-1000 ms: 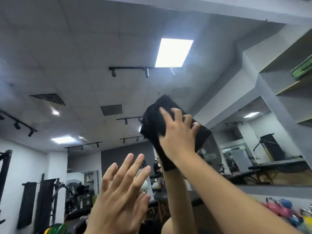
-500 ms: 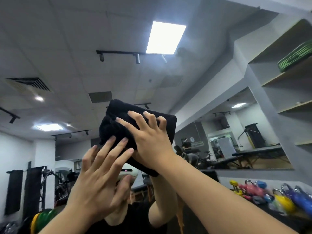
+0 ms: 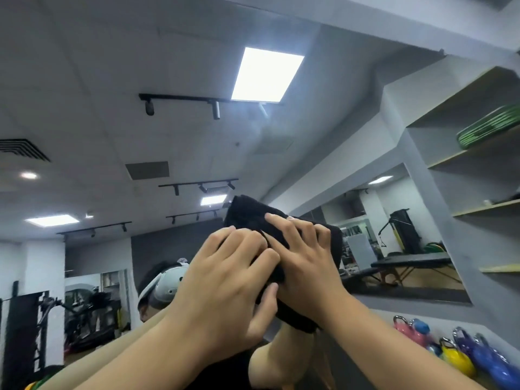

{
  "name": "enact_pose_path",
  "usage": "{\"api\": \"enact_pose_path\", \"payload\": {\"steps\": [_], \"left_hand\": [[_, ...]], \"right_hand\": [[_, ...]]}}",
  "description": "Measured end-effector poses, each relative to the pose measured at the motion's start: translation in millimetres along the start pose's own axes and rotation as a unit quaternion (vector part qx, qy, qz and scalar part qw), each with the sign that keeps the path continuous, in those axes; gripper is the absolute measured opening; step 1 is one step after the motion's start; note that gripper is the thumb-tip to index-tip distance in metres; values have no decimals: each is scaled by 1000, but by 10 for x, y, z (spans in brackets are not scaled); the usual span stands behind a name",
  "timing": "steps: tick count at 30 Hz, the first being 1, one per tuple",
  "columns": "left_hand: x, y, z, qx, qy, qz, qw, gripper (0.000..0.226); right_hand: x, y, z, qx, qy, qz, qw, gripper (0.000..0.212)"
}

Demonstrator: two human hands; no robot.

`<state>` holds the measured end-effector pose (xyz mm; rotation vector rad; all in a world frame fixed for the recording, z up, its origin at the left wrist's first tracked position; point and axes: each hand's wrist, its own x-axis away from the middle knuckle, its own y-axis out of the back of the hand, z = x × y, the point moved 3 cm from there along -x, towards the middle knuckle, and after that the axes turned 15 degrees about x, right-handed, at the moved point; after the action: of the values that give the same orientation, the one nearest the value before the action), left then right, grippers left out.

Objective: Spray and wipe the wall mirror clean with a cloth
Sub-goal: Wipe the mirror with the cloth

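The wall mirror (image 3: 118, 116) fills most of the view and reflects a gym ceiling with light panels. A folded black cloth (image 3: 247, 213) is pressed flat against the glass at centre. My right hand (image 3: 305, 266) lies spread on the cloth, fingers pointing up. My left hand (image 3: 225, 280) rests beside it, its fingers overlapping the cloth's left part and touching the right hand. Both hands hide most of the cloth. My own reflection, with a headset, shows just below left of the hands. No spray bottle is in view.
Open wall shelves (image 3: 478, 153) stand at the right, with green mats (image 3: 489, 129) on one. Coloured kettlebells (image 3: 455, 353) line the lower right. A smaller mirror panel (image 3: 394, 237) sits to the right of the hands. Gym machines appear reflected at lower left.
My left hand rose from below and came onto the cloth beside my right hand. The cloth went left, then back right and lower on the glass, and the view tilted down.
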<state>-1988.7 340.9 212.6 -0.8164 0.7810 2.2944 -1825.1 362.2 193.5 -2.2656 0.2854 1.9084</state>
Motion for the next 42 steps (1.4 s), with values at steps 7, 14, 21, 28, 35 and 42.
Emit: {"api": "enact_pose_path", "payload": {"steps": [7,14,21,28,35,42], "left_hand": [[-1163,44,850,3,2,86,996,36],[-1884,22,1179,2,42,39,998,33],[-2013,-223,1095,5,40,27,999,28],[-1740,-368,1087,-10,54,58,997,35],[-1718,-391,1091,16,70,34,997,37],[-1727,-347,1112,70,88,25,993,49]], "right_hand": [[-1283,-270,-1376,17,-202,54,978,70],[-1460,-316,-1411,42,-364,62,929,64],[-618,-151,-791,-16,-14,-61,998,45],[-794,-456,-2004,-12,-98,11,995,84],[-1163,-422,-1893,-16,-452,73,889,64],[-264,-209,-842,-9,58,-65,996,54]]}}
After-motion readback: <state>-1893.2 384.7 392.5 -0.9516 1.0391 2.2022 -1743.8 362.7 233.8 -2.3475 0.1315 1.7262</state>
